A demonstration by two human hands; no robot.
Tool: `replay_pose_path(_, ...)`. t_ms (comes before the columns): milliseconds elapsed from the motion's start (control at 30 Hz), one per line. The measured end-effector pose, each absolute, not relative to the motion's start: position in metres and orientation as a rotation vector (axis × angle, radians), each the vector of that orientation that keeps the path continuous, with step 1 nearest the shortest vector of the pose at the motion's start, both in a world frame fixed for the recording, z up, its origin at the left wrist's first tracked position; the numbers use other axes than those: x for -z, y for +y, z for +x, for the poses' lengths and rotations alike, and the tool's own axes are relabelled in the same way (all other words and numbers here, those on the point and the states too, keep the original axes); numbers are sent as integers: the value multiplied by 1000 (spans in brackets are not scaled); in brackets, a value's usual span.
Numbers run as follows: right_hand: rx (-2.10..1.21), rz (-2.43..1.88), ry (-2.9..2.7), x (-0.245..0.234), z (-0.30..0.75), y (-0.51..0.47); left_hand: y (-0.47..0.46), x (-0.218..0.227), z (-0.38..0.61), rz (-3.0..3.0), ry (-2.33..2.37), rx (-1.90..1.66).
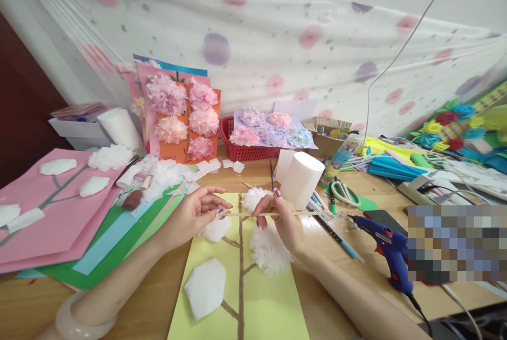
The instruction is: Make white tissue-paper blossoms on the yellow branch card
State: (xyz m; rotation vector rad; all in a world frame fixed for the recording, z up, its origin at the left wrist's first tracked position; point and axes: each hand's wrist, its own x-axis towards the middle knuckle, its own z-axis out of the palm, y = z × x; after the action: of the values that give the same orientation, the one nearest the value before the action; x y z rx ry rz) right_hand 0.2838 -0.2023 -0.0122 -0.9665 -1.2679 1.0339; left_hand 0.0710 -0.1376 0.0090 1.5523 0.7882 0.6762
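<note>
Above a yellow sheet (273, 308) painted with a brown branch (241, 276), two bare hands meet at a slender stick. The right hand (277, 216) has its fingers closed on the thin stick (245, 214), which lies level between the hands and runs out past the right knuckles. The left hand (206, 209) pinches a small white paper piece (221, 214) at the stick's near end; whether paper and wood are joined is too small to tell. The step in hand looks to be fitting paper over the tip, and the next move seems to call for a light, steady twist without tearing. Just below the left grip sit flat white pads (206, 287); below the right, a fluffy white flower (270, 250). Well to the right of both grips rests a blue glue gun (390, 250), while loose paper scraps (208, 167) lie beyond the left fingers.
</note>
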Motion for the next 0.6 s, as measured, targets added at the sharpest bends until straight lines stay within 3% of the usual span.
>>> replay_pose_path(600,-966,-1009,-1117,13,289,-197,-134,-4,69,1443,697,-769)
